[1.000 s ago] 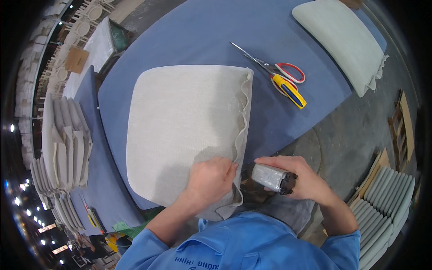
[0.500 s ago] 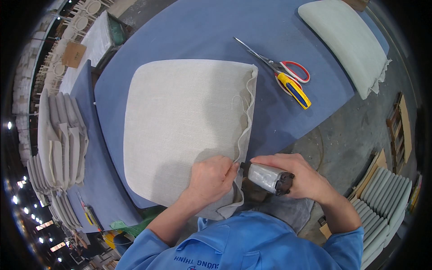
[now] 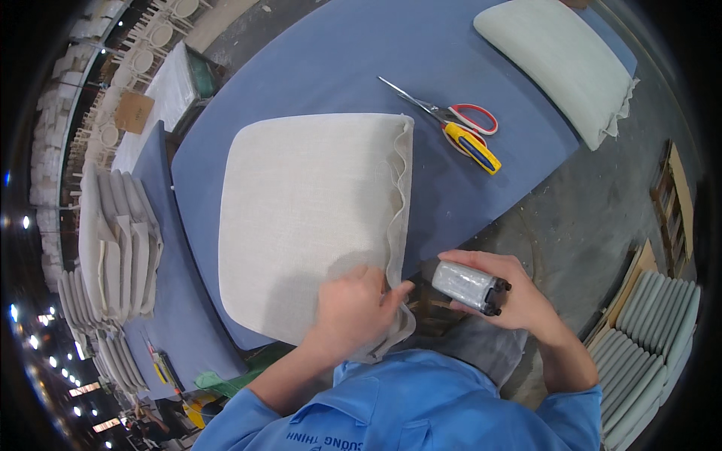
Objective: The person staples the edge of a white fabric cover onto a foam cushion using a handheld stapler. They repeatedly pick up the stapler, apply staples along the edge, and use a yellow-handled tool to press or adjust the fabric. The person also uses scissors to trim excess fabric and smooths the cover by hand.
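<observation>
A light grey fabric seat cushion [image 3: 301, 203] lies on the blue-covered table, its loose, wavy cloth edge running along the right side. At its near right corner, my left hand [image 3: 350, 308] bears on the cushion with curled fingers, the thumb reaching over the cloth edge; the fingertips are partly hidden. Just right of that corner, my right hand [image 3: 519, 293] is wrapped round a silver staple gun [image 3: 460, 284] with a black end cap. A gap separates the staple gun from the cushion.
Beyond the cushion, red-and-white-handled scissors [image 3: 474, 114] lie with a yellow utility knife [image 3: 472, 149] on the table [image 3: 316, 68]. Another cushion [image 3: 556, 64] rests at the far right. Cushion stacks stand at left [image 3: 120, 248] and lower right [image 3: 639, 346].
My right hand has drawn the staple gun rightward, away from the cushion edge. My left thumb has stretched out to the right. The whole view has shifted slightly.
</observation>
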Demonstrator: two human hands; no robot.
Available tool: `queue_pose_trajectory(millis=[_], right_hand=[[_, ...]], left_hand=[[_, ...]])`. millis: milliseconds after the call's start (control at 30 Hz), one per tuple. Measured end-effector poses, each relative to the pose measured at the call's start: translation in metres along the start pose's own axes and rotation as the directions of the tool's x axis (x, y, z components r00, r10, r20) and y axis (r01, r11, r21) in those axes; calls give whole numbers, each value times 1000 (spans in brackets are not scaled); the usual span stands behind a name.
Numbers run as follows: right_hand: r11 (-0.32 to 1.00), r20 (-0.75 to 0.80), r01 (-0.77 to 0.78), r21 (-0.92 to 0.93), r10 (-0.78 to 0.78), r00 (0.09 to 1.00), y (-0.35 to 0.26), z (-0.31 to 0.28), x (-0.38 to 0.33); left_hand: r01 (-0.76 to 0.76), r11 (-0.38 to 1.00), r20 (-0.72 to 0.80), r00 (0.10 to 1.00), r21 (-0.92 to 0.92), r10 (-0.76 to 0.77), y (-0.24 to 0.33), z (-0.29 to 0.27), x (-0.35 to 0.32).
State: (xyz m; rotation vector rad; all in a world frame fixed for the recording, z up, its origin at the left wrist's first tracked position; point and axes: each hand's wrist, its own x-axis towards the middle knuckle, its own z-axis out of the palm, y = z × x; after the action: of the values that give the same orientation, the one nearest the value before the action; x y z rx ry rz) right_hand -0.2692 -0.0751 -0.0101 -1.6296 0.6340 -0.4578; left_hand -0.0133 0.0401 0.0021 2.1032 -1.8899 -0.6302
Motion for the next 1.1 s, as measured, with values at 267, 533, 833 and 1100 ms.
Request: queue_pose_trajectory(millis=[267, 533, 833, 1100], right_hand=[[999, 59, 50, -11, -49, 997, 6, 9, 1], [997, 172, 12, -70, 0, 985, 11, 12, 18], [990, 238, -27, -138, 60, 970, 3, 10, 32], [993, 194, 24, -117, -1, 981, 7, 14, 27]], left_hand=[[-142, 990, -66, 988, -6, 141, -25, 19, 2], [-144, 970, -93, 987, -196, 128, -35, 18, 6], [-136, 962, -111, 987, -238, 112, -36, 20, 5], [-146, 966, -88, 988, -213, 130, -35, 15, 9]])
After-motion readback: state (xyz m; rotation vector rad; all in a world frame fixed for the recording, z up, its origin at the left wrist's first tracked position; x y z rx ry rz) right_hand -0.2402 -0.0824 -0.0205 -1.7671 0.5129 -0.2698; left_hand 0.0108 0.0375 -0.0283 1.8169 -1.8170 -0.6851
